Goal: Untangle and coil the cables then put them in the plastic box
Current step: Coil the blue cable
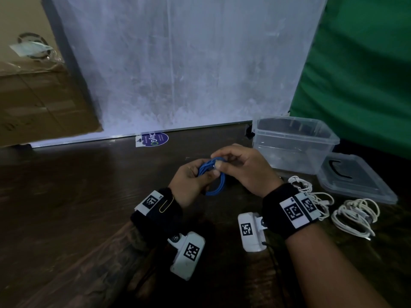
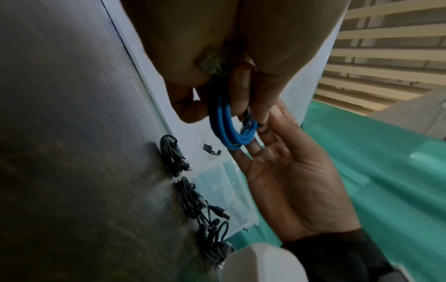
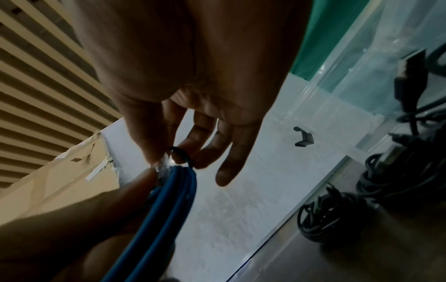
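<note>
Blue cable (image 1: pixel 214 178), wound into a small coil, sits between both hands above the dark wooden desk (image 1: pixel 89 196). The left hand (image 1: pixel 191 182) grips the coil with curled fingers, while the right hand (image 1: pixel 242 167) pinches its top with thumb and forefinger, the other fingers (image 3: pixel 226 152) loosely spread. The clear plastic box (image 1: pixel 293 144) stands open at 2 o'clock from the hands, its lid (image 1: pixel 355 178) beside it. White cables (image 1: pixel 355 215) lie bundled at 4 o'clock.
</note>
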Demonstrator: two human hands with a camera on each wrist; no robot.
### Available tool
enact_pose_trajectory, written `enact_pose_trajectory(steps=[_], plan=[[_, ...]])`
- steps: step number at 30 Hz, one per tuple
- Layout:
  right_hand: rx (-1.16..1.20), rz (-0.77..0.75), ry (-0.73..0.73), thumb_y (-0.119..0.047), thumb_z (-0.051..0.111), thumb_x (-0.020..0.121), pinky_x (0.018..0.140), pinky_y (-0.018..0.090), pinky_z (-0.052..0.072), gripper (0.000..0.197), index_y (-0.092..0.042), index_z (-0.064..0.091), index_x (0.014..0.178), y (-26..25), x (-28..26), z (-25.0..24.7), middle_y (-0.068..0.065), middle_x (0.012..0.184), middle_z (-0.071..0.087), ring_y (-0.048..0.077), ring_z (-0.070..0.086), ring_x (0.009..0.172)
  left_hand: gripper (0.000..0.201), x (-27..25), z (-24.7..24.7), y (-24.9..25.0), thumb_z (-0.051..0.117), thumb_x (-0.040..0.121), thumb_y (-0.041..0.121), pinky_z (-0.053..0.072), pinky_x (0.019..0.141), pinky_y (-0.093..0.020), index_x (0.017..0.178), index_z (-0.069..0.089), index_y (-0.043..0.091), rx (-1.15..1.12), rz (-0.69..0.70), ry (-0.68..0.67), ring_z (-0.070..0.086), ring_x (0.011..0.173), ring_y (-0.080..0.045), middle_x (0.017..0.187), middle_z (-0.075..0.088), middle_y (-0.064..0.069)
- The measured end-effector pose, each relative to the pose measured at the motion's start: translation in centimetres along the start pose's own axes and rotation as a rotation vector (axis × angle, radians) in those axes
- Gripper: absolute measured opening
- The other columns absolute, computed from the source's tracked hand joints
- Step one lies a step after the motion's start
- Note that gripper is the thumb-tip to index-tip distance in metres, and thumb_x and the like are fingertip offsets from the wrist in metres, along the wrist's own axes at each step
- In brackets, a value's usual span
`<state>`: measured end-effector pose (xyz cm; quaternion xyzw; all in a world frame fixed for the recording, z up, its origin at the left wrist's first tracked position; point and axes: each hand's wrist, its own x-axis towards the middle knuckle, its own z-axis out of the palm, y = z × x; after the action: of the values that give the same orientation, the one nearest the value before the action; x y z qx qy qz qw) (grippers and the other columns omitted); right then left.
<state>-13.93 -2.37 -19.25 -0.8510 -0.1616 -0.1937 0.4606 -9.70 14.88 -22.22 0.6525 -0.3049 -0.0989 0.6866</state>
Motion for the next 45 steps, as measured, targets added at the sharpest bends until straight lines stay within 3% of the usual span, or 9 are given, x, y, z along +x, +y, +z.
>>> enact_pose_trajectory(steps=[2, 11, 14, 17, 20, 23, 33, 38, 45], plan=[[0.008, -0.001, 0.006, -0.013, 0.074, 0.086, 0.081, 0.032, 0.057, 0.018, -0.024, 0.074, 0.1, 0.0, 0.0, -0.2, 0.002, 0.095, 0.065, 0.014, 0.067, 0.087, 0.004, 0.0, 0.0, -0.1, 0.062, 0.09, 0.008, 0.038, 0.05, -0.018, 0.092, 0.063, 0.011, 0.017, 0.007, -0.008, 0.045, 0.049, -0.005, 0.056, 0.054, 0.006], [-0.043, -0.047, 0.076, -0.011, 0.073, 0.087, 0.072, 0.018, 0.051, 0.018, -0.024, 0.077, 0.1, 0.0, 0.1, 0.1, -0.007, 0.084, 0.06, 0.006, 0.063, 0.076, 0.024, 0.2, 0.3, -0.2, 0.061, 0.089, 0.002, 0.041, 0.05, -0.018, 0.113, 0.06, 0.002, -0.046, 0.014, 0.059, 0.05, 0.05, -0.004, 0.065, 0.063, 0.008], [-0.145, -0.086, 0.116, -0.016, 0.074, 0.087, 0.071, 0.021, 0.052, 0.016, -0.021, 0.078, 0.102, -0.1, 0.2, 0.0, -0.008, 0.083, 0.063, 0.007, 0.064, 0.076, 0.015, 0.1, 0.6, -0.2, 0.057, 0.092, 0.003, 0.043, 0.055, -0.012, 0.106, 0.061, -0.001, -0.029, 0.003, 0.079, 0.056, 0.053, 0.002, 0.06, 0.064, 0.011], [-0.202, -0.069, 0.034, -0.016, 0.074, 0.087, 0.076, 0.024, 0.055, 0.019, -0.023, 0.077, 0.105, 0.0, 0.2, -0.5, -0.006, 0.088, 0.065, 0.006, 0.066, 0.08, 0.015, 0.1, 0.6, -0.6, 0.063, 0.09, 0.009, 0.048, 0.067, -0.021, 0.103, 0.066, 0.002, 0.016, -0.003, 0.112, 0.063, 0.067, -0.005, 0.075, 0.071, 0.003], [-0.199, -0.082, 0.034, -0.013, 0.073, 0.088, 0.074, 0.017, 0.052, 0.021, -0.021, 0.077, 0.107, -0.1, 0.1, -0.7, -0.005, 0.087, 0.065, 0.006, 0.066, 0.08, 0.01, 0.0, 0.7, -0.5, 0.062, 0.091, 0.009, 0.041, 0.054, -0.012, 0.098, 0.066, 0.005, 0.016, -0.008, 0.115, 0.054, 0.053, 0.003, 0.06, 0.063, 0.011], [-0.103, -0.063, 0.094, -0.008, 0.072, 0.087, 0.075, 0.013, 0.052, 0.021, -0.018, 0.077, 0.106, -0.3, 0.1, -0.6, -0.006, 0.087, 0.064, 0.003, 0.068, 0.08, 0.009, 0.1, 0.5, 0.2, 0.06, 0.092, 0.009, 0.041, 0.052, -0.018, 0.098, 0.066, 0.01, 0.02, 0.004, 0.067, 0.05, 0.051, -0.005, 0.062, 0.06, 0.008], [-0.039, -0.051, 0.136, -0.008, 0.073, 0.086, 0.078, 0.033, 0.06, 0.019, -0.02, 0.074, 0.1, -0.9, 0.1, -0.3, -0.006, 0.089, 0.07, 0.011, 0.069, 0.084, 0.033, 0.4, 0.3, -0.1, 0.059, 0.092, 0.016, 0.041, 0.05, -0.02, 0.106, 0.056, -0.014, -0.055, -0.011, 0.082, 0.044, 0.048, -0.009, 0.056, 0.05, 0.006], [-0.102, -0.158, 0.09, -0.008, 0.074, 0.084, 0.08, 0.02, 0.055, 0.015, -0.019, 0.075, 0.094, -1.8, -0.3, 0.3, -0.002, 0.095, 0.063, 0.009, 0.066, 0.088, 0.015, 0.5, 0.0, 0.8, 0.053, 0.095, 0.017, 0.037, 0.045, -0.018, 0.088, 0.062, 0.007, -0.109, -0.011, 0.172, 0.037, 0.043, -0.009, 0.051, 0.04, 0.0], [0.268, 0.192, 0.105, -0.016, 0.058, 0.097, 0.068, 0.028, 0.057, 0.015, -0.018, 0.069, 0.107, -2.4, 0.1, 0.0, 0.0, 0.094, 0.074, 0.014, 0.071, 0.086, 0.013, 0.1, 0.3, 1.6, 0.057, 0.093, 0.015, 0.037, 0.045, -0.017, 0.096, 0.061, 0.004, 0.003, 0.038, 0.106, 0.041, 0.043, -0.007, 0.05, 0.049, 0.006]])
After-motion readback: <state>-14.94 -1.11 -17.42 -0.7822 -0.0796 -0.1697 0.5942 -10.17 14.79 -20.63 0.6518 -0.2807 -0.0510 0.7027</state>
